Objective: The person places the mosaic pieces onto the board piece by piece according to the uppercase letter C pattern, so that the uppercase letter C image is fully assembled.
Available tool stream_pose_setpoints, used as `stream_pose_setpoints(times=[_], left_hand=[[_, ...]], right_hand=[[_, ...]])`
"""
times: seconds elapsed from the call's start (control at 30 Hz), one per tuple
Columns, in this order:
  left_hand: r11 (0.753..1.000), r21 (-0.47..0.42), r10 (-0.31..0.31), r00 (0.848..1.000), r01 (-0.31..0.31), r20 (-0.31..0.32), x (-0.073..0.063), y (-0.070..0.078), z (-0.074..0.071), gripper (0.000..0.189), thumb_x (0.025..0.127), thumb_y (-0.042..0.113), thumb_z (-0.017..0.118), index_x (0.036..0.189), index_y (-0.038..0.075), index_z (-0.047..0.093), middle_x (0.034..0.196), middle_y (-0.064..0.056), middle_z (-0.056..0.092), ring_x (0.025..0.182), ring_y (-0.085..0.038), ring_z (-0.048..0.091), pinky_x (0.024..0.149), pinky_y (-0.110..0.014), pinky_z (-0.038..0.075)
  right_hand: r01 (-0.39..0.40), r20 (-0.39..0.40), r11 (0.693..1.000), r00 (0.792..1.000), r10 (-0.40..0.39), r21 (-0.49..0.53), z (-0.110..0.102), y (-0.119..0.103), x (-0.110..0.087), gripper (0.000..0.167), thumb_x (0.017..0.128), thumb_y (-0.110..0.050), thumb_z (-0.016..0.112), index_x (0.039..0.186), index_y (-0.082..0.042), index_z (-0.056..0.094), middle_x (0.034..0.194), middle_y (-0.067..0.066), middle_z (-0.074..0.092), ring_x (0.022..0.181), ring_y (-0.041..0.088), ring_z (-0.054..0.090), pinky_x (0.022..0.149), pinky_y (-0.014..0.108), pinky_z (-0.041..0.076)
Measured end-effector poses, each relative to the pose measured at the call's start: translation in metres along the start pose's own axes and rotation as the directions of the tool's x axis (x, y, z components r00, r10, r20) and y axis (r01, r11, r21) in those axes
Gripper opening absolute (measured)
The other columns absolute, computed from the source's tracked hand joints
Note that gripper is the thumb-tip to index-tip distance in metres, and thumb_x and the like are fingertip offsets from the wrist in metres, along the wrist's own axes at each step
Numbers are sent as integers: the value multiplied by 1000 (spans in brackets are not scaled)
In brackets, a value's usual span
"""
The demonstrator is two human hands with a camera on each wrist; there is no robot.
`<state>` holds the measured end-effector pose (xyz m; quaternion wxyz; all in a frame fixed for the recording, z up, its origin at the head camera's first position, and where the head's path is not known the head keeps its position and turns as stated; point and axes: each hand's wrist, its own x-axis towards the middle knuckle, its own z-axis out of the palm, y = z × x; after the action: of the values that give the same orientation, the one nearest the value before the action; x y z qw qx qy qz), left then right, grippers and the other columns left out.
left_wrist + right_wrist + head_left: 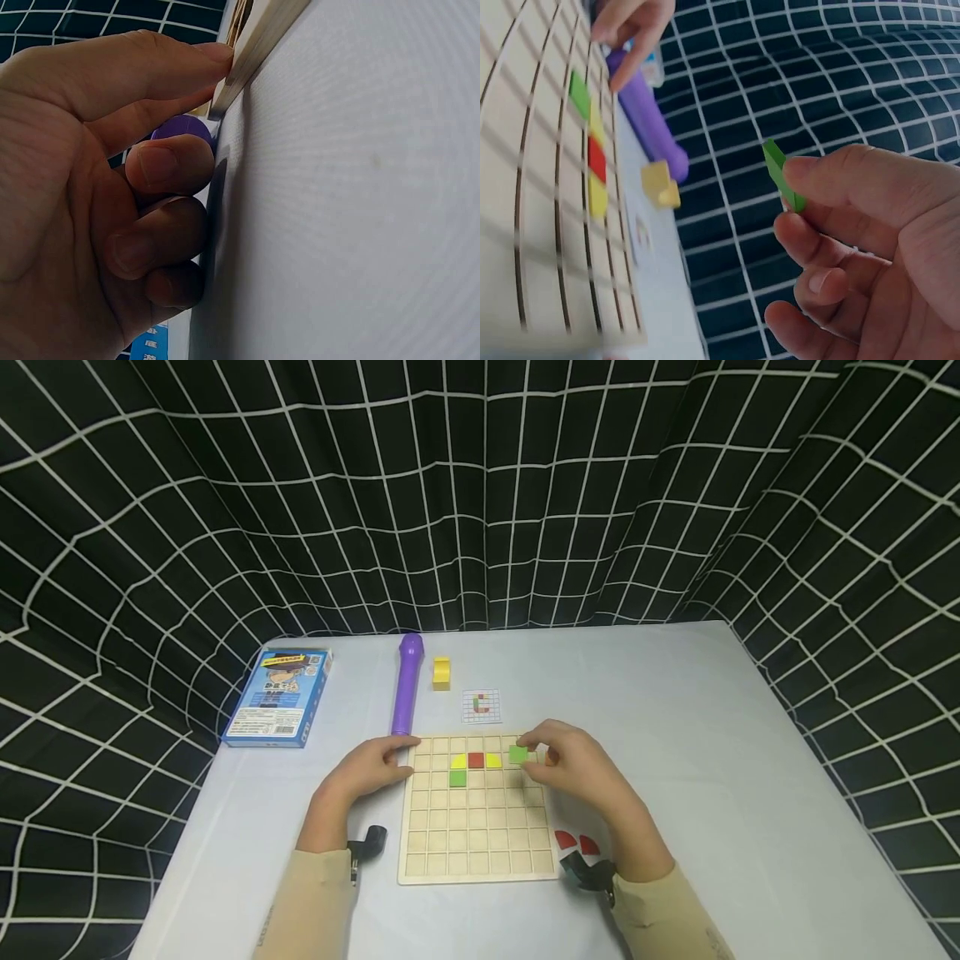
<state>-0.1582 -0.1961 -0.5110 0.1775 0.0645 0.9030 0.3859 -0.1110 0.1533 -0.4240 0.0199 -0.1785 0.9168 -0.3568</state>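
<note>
A pale wooden grid board (pixel 477 841) lies on the table. On its upper squares are two yellow curved-edge tiles (pixel 492 761), a red square tile (pixel 476 760) between them, and a green square tile (pixel 457 778) just below the left one. My right hand (pixel 581 766) pinches another green tile (pixel 775 169) between thumb and forefinger, raised over the board's upper right. At the upper left edge, my left hand (pixel 365 770) touches the board with straight thumb and forefinger. Its other fingers (pixel 161 236) curl loosely beside it.
Beyond the board lie a small pattern card (pixel 481 717), a yellow block (pixel 441 677) and a purple stick-shaped thing (pixel 406 689). A blue box (pixel 277 697) sits at the far left. Two red curved pieces (pixel 588 845) lie right of the board, near the right wrist camera.
</note>
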Motion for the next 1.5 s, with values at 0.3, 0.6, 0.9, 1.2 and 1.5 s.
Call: stream_pose_setpoints(times=[0.3, 0.6, 0.9, 1.2, 1.5], left_hand=[[1000, -4, 0, 1000, 0, -4, 0, -2, 1, 56, 85, 21, 81, 140, 24, 66, 73, -4, 51, 65, -18, 46, 63, -36, 39], [1000, 24, 14, 1000, -14, 4, -1, 1, -1, 56, 86, 23, 80, 140, 24, 65, 73, -3, 51, 66, -19, 47, 65, -36, 40], [1000, 7, 1, 1000, -1, 10, 0, 2, -2, 56, 86, 24, 80, 140, 25, 65, 74, -3, 50, 67, -19, 47, 65, -36, 40], [1000, 17, 2, 1000, -2, 6, 1, 2, -1, 56, 85, 23, 80, 139, 24, 66, 73, -3, 49, 67, -18, 46, 63, -36, 39], [1000, 7, -10, 1000, 10, 6, 0, 2, -1, 56, 85, 23, 80, 139, 24, 66, 73, -3, 48, 66, -18, 45, 63, -35, 39]], right_hand=[[43, 21, 998, 999, -44, 43, 30, -20, 9, 26, 85, -17, 82, 111, -16, 78, 100, -5, 66, 75, 14, 50, 66, 32, 45], [104, 123, 994, 987, -107, 31, 75, -29, 12, 25, 85, -17, 83, 110, -15, 79, 84, -6, 59, 75, 11, 52, 66, 29, 45], [17, 205, 997, 979, 0, -81, 104, -21, 10, 27, 82, -19, 78, 109, -14, 81, 76, -7, 59, 71, 10, 49, 61, 29, 41], [14, 116, 988, 993, 4, -152, 114, -19, 4, 26, 82, -16, 80, 107, -17, 83, 81, -5, 67, 71, 10, 56, 57, 27, 42], [-16, 2, 975, 1000, 17, -222, 119, -23, 2, 10, 84, -20, 84, 94, -20, 85, 91, -5, 77, 87, 16, 71, 64, 32, 53]])
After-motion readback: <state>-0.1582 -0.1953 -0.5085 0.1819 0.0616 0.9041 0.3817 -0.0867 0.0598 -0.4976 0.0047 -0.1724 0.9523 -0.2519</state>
